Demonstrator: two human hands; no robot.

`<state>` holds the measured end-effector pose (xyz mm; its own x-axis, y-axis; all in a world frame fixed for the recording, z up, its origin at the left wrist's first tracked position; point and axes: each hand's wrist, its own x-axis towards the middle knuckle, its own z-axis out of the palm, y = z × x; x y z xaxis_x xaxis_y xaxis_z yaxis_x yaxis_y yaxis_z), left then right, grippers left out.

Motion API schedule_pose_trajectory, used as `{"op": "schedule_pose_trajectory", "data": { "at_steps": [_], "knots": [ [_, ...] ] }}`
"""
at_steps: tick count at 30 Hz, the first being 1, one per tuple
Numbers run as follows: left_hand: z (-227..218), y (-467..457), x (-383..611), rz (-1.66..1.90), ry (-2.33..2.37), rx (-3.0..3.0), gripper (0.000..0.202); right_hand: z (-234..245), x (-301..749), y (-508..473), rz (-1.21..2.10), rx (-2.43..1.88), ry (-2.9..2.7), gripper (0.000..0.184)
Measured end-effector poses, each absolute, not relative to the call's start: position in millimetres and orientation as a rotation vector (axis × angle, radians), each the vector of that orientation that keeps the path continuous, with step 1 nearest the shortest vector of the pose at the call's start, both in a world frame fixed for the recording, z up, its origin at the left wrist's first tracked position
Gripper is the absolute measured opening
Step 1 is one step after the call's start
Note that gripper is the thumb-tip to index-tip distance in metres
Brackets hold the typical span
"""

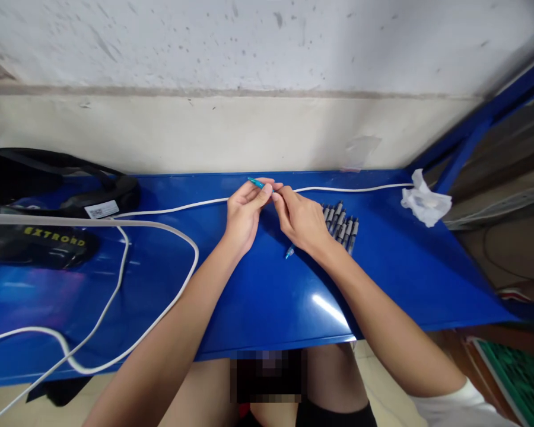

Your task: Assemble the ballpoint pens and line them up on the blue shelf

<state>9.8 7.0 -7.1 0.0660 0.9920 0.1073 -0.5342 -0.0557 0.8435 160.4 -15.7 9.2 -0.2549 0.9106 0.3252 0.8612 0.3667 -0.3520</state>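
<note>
My left hand (244, 212) and my right hand (299, 218) meet over the middle of a blue table (382, 279). The left fingers pinch a thin teal pen part (256, 182) whose tip sticks out to the upper left. The right fingertips are pressed together against its other end. A second small teal piece (289, 252) lies on the table just under my right wrist. Right of my right hand lies a row of several grey pen barrels (342, 224).
A white cable (160, 212) runs across the table behind my hands and loops at the left. A black bag (48, 190) sits at the far left. A crumpled white tissue (425, 201) lies at the right end, by a blue frame. A wall stands behind.
</note>
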Motion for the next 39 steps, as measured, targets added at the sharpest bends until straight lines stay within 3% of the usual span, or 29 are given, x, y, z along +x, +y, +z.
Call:
{"op": "schedule_pose_trajectory", "data": {
  "at_steps": [3, 11, 21, 29, 39],
  "knots": [
    [-13, 10, 15, 1.472, 0.741, 0.861, 0.028, 7, 163, -14, 0.106, -1.516, -2.184, 0.049],
    [-14, 10, 16, 1.443, 0.726, 0.864, 0.032, 3, 168, -10, 0.247, -1.505, -2.157, 0.023],
    [-17, 15, 13, 1.484, 0.759, 0.886, 0.03, 9, 166, -12, 0.194, -1.491, -2.157, 0.037],
    [-21, 15, 16, 1.487, 0.8, 0.928, 0.032, 4, 170, -6, 0.184, -1.444, -2.17, 0.025],
    [-17, 13, 18, 1.489, 0.816, 0.921, 0.036, 10, 168, -9, 0.245, -1.473, -2.138, 0.025]
  ]
}}
